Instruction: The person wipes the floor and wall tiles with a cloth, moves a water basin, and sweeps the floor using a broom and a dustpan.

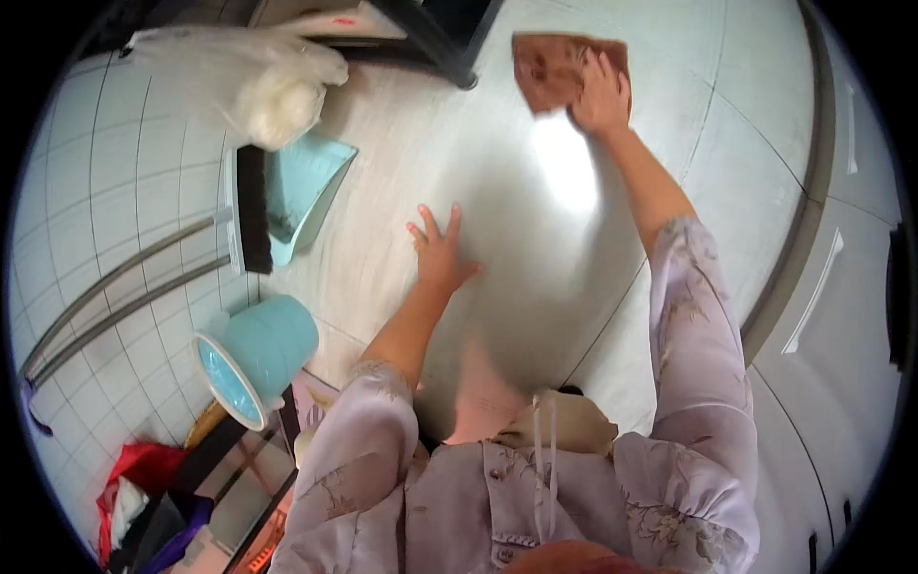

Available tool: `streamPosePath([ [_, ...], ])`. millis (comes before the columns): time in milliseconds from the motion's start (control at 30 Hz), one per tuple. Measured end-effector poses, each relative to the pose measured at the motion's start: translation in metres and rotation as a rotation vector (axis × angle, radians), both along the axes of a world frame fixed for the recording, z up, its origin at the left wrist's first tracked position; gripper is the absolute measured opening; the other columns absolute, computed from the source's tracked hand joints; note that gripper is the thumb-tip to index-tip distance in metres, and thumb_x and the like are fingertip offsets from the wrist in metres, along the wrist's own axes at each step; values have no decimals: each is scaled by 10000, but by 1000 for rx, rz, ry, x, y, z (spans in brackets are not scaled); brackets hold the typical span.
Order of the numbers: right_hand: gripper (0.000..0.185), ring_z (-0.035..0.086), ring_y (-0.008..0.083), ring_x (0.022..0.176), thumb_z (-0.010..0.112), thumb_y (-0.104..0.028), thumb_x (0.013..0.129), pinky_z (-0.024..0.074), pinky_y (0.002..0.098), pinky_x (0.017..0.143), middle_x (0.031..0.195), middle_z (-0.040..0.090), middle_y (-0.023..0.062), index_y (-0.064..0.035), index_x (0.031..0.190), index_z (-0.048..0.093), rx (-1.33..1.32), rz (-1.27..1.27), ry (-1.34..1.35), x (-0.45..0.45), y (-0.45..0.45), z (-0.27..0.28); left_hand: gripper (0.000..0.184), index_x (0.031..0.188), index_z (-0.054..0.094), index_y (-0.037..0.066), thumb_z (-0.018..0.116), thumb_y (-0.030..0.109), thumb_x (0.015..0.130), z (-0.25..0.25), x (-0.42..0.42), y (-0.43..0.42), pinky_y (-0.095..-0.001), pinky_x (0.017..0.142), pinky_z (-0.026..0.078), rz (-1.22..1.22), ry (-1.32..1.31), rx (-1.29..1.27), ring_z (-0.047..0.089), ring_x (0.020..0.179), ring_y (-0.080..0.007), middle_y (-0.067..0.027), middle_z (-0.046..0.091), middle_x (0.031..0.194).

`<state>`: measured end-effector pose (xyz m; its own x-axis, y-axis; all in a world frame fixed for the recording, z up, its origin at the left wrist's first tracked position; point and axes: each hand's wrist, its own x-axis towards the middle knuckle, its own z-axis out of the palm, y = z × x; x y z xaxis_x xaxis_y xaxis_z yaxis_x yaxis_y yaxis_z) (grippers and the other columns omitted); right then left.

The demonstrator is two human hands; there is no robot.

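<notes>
My right hand [602, 98] is on a brown cloth [547, 72] that lies spread on the pale tiled floor [516, 239], at the top of the view. Its fingers rest over the cloth's right part, and the thumb is hard to make out. Nearer to me, my left hand [441, 256] is open with its fingers spread and nothing in it. It is at the floor, and I cannot tell how firmly it touches. Left of that hand stand a light blue dustpan [311, 187] and a broom with dark bristles [252, 210].
A light blue bin [273, 340] tilts by the tiled wall [115, 220] at left. Above the dustpan is a clear plastic bag [277, 105] with something whitish. A black furniture leg [445, 62] stands at the top. White cabinets [813, 316] line the right.
</notes>
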<state>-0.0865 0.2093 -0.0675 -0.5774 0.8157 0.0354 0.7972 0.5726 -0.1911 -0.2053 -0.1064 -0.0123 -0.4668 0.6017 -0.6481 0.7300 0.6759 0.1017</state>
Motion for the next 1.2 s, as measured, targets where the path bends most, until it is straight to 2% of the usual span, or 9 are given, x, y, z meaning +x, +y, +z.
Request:
streamPosePath([
  [100,519,160,241,1375,495,-217,819,112,454,1103,1473,244,65,-49,1302,405,-11,-98,-45,-35,-22,-4,1134,1440,112,293,840,340,570,0,1,-3,-600,983,323,7,-19,42,45,1274,-602,-293,-66,1453],
  [267,641,157,226,1375,549,-190,788,130,444,1104,1487,208,45,-48,1368,315,-162,150,-3,-25,-132,6,1128,1438,131,295,840,333,563,-4,-1,-7,-637,968,306,29,-31,107,62,1276,-597,-285,-63,1458],
  [433,457,124,221,1386,567,-207,780,141,444,1107,1497,174,32,-46,1193,452,-327,334,-93,-29,-196,27,1082,1434,187,258,831,348,569,-16,-15,-23,-633,994,263,-11,-66,134,43,1323,-524,-261,-22,1470],
  [467,407,117,224,1388,571,-201,774,141,447,1107,1499,168,37,-48,1139,475,-361,301,-47,-34,-198,25,1094,1440,168,245,825,371,575,-16,-20,-36,-625,1012,227,23,-38,159,31,1352,-463,-245,-7,1476],
  [567,377,114,229,1389,573,-193,769,139,452,1109,1500,163,47,-45,1103,479,-287,423,-67,-65,-181,15,1126,1448,129,243,819,404,573,0,-42,-70,-631,1017,185,185,57,118,3,1368,-423,-235,-43,1482],
  [800,530,144,249,1382,561,-208,770,139,462,1108,1492,196,60,-38,1254,428,-175,480,-42,-184,-142,3,1315,1460,21,271,839,493,454,-18,-68,-96,-635,1027,-12,194,-112,71,-139,1356,-425,-222,-203,1467],
  [1033,636,125,276,1379,476,-331,810,135,463,1105,1494,177,87,-108,1385,319,-109,529,-165,-309,-123,-7,1344,1460,-5,253,840,508,447,-9,-74,-93,-623,1029,-32,213,-213,38,-187,1339,-440,-220,-249,1451],
  [1100,577,250,296,1337,413,-382,845,235,405,1084,1443,300,113,-130,1360,357,19,543,320,-349,-115,-21,1340,1459,-3,248,842,499,450,-8,-76,-90,-621,1031,-34,207,-220,-7,-184,1341,-438,-223,-241,1453],
  [1200,554,299,295,1305,425,-373,845,272,399,1060,1420,335,108,-140,1345,377,-94,451,310,-404,-102,-12,1323,1460,14,241,840,493,458,-5,-77,-87,-619,1032,-36,209,-233,-27,-181,1342,-437,-227,-231,1455],
])
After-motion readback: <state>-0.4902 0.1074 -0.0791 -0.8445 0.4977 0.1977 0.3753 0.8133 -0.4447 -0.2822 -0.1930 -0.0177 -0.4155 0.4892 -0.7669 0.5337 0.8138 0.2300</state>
